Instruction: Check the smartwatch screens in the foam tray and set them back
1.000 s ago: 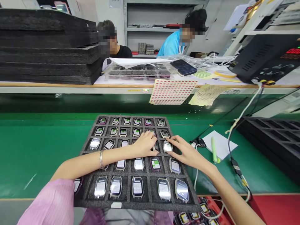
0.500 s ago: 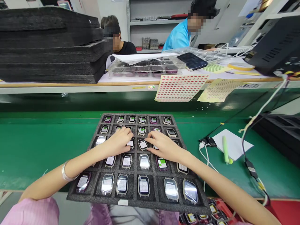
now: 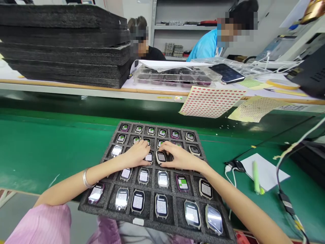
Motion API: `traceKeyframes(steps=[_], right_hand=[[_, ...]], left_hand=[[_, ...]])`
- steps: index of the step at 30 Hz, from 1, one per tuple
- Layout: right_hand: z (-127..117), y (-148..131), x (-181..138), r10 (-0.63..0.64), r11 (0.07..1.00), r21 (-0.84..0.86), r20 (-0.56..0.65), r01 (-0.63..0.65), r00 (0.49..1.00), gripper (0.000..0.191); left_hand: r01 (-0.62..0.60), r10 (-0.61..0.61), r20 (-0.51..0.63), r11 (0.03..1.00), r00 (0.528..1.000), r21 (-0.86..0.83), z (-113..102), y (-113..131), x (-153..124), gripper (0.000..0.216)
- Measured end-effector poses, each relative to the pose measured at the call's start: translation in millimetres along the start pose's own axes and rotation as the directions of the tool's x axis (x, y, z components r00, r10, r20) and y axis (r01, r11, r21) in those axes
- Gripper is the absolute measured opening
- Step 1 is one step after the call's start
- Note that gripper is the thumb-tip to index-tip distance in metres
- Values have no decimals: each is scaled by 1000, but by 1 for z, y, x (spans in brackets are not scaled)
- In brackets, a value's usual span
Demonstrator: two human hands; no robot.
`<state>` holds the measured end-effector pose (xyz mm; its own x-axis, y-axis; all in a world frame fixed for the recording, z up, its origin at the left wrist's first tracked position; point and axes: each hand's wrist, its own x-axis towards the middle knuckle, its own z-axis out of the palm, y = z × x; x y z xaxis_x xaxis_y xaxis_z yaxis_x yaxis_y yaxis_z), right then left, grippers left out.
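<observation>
A dark foam tray (image 3: 138,222) on the green bench holds smartwatch cases with lit screens, one to a compartment. My right hand (image 3: 179,156) has thumb and fingers closed around the edges of a pale-framed smartwatch (image 3: 161,157) in the middle row. Just left of it, my left hand (image 3: 137,154) is curled over another smartwatch (image 3: 149,157), thumb at its lower edge and fingers at the upper one. Some screens show green blocks, others white lists. My hands and forearms cover parts of several watches.
Black foam trays (image 3: 66,47) are stacked on the shelf at the left. Beside them are clear plastic trays (image 3: 175,76) and a phone (image 3: 226,73). Sticker sheets (image 3: 212,101) hang from the shelf edge. Cables and a green pen (image 3: 256,178) lie right. Two people sit beyond.
The view has swung slightly left, so everything sits farther right. The smartwatch at my right hand was tilted and now lies straighter in its compartment. Both hands stay at the middle row.
</observation>
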<state>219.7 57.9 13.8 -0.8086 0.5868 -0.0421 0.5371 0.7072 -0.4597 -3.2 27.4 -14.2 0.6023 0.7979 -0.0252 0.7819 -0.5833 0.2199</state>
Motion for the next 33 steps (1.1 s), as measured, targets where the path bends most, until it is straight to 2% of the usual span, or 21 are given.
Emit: traceKeyframes(steps=[2,4,5,7,8,9,11,14,16,23,26,28,30,33], right_hand=[[-7,-6,-2,32,955,298,-70,-10,997,45],[-14,-17,-6,68,774,632,-128,28,989,52],[-17,-24,-8,80,659,749,-151,61,985,57],[-22,-39,-13,118,454,883,-195,122,974,64],[-23,-46,-15,155,389,910,-219,144,963,64],[-24,-51,-16,200,351,922,-243,162,949,61],[-25,-58,-19,291,324,928,-284,185,914,57],[-23,-60,-21,377,294,940,-279,172,883,53],[-21,-59,-20,400,273,950,-254,150,881,53],[-17,-58,-17,404,297,945,-256,139,878,57],[-16,-57,-17,395,278,951,-241,135,886,61],[-15,-57,-17,377,259,953,-250,157,892,62],[-15,-57,-17,372,262,944,-290,199,882,57],[-13,-56,-17,405,318,915,-367,248,837,40]], left_hand=[[-7,3,-37,995,999,-101,-7,-3,-3,37],[-30,-7,-98,928,995,-370,-21,-5,-6,37],[-61,-12,-128,830,992,-554,-31,-4,-8,36],[-143,-20,-177,506,984,-851,-51,0,-12,36],[-178,-25,-199,345,980,-921,-61,3,-14,38],[-215,-51,-232,225,971,-950,-70,7,-16,40],[-284,-138,-296,98,945,-954,-82,14,-18,45],[-322,-262,-324,50,909,-945,-86,23,-20,42],[-298,-297,-288,10,910,-954,-83,28,-20,37],[-173,-239,-127,-183,963,-968,-77,42,-24,34],[-116,-279,-47,-235,959,-965,-76,44,-24,42],[-120,-291,-42,-259,956,-958,-74,45,-24,48],[-131,-266,-55,-278,962,-952,-72,44,-23,51],[-114,-210,-50,-303,976,-946,-72,46,-23,49]])
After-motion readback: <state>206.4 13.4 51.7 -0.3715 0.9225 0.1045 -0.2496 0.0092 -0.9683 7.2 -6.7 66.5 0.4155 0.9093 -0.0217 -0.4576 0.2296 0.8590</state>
